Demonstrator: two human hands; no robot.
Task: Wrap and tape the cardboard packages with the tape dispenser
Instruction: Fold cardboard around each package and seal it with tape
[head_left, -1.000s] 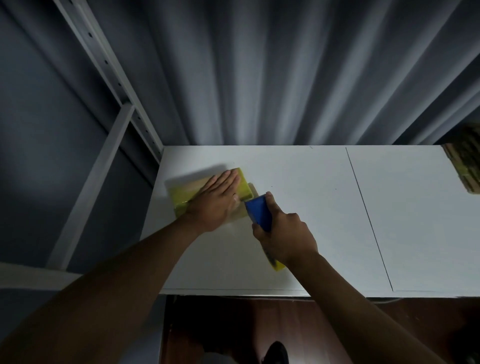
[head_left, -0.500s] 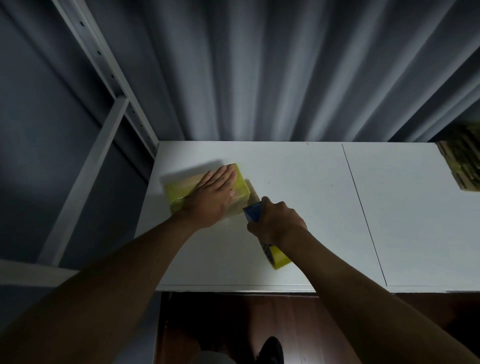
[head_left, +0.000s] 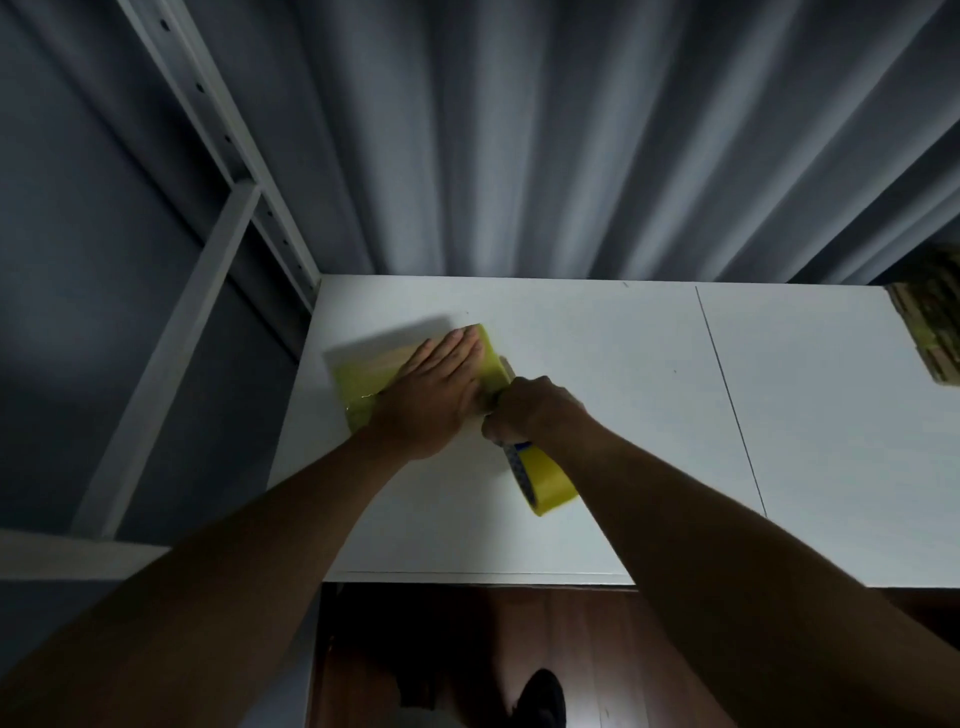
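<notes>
Toward the left end of the white table (head_left: 597, 353), I saw the cardboard package (head_left: 363, 376) lying flat, wrapped in yellow tape along its left and right ends. My left hand (head_left: 434, 397) lay palm down on top of it, fingers straight and held together, pointing away toward the far right corner of the package, the forearm reaching in from the lower left. My right hand (head_left: 530, 413) sat just beside it, touching the package's near right edge, with its fingers curled round the handle of the tape dispenser (head_left: 540, 475). Only a sliver of the blue frame showed below the fist, and the yellow tape roll stuck out toward me, resting low over the tabletop. A stack of cardboard pieces (head_left: 930, 327) stood well apart at the table's far right edge, before the grey curtain (head_left: 519, 145).
</notes>
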